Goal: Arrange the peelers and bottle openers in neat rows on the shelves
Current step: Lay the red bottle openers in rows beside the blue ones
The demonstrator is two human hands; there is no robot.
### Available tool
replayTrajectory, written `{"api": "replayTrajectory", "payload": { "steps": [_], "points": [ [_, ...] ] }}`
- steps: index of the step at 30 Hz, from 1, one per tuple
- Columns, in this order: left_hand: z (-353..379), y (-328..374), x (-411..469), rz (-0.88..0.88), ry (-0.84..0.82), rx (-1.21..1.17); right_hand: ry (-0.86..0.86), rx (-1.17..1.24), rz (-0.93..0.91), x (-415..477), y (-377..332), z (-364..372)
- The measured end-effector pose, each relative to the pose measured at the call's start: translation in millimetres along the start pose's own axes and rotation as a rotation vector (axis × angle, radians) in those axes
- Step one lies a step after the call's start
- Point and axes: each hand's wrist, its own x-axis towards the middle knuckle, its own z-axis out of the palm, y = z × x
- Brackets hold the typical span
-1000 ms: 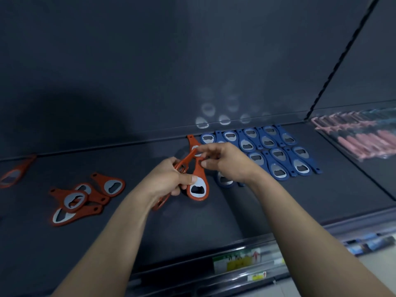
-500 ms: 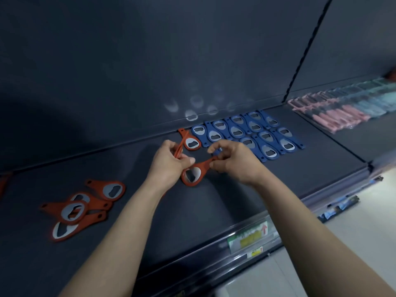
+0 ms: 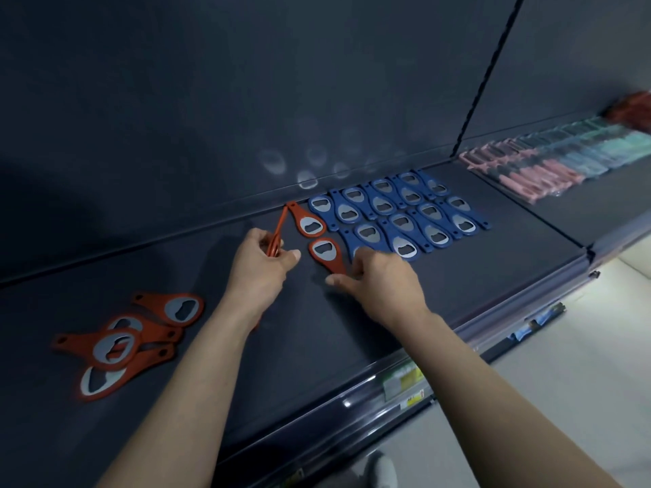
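Half a second ago the right hand (image 3: 384, 280) held an orange opener in the air beside the left thumb; now that front opener (image 3: 324, 251) lies flat on the shelf (image 3: 352, 329), metal head toward the back, handle toward the person. The right hand has dropped with it and pinches the handle's end between thumb and curled fingers. The left hand (image 3: 259, 265) is closed round a stack (image 3: 278, 230) of orange openers seen edge-on, tips pointing at the back wall; how many I cannot tell. Just behind the front opener lies a back opener (image 3: 307, 222), orange too, head toward the person, just beside the blue openers (image 3: 401, 216), which fill two neat rows to the right. Well to the left sits a loose pile (image 3: 126, 341) of orange ones. Past the divider on the far right, pink and teal peelers (image 3: 542, 167) lie in rows
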Motion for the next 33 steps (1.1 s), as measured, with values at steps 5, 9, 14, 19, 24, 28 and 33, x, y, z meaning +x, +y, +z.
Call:
{"api": "replayTrajectory", "payload": {
  "steps": [5, 9, 14, 19, 24, 28, 33],
  "points": [
    [-6.0, 4.6, -2.7, -0.002, 0.031, -0.015, -0.009, 0.016, -0.216, 1.9, 1.9, 4.9],
    [-4.0, 7.6, -3.1, -0.006, 0.060, -0.022, 0.009, -0.046, -0.249, 6.1, 3.4, 8.1],
    [4.7, 11.0, -4.1, -0.036, 0.045, -0.038, 0.050, -0.087, -0.287, 14.0, 7.8, 9.7],
    [11.1, 15.1, -6.6, -0.100, -0.030, -0.091, 0.090, 0.128, -0.277, 25.1, 12.1, 1.1],
    [11.3, 18.9, -11.2, -0.077, -0.171, 0.012, -0.071, 0.566, -0.257, 43.3, -0.2, -13.9],
    [9.2, 16.9, -12.4, -0.051, -0.139, 0.091, -0.277, 0.825, -0.225, 50.6, -12.6, -17.0],
    [8.0, 10.3, -14.1, -0.084, -0.092, 0.169, -0.332, 0.881, -0.118, 58.3, -32.0, -11.2]
  ]
}}
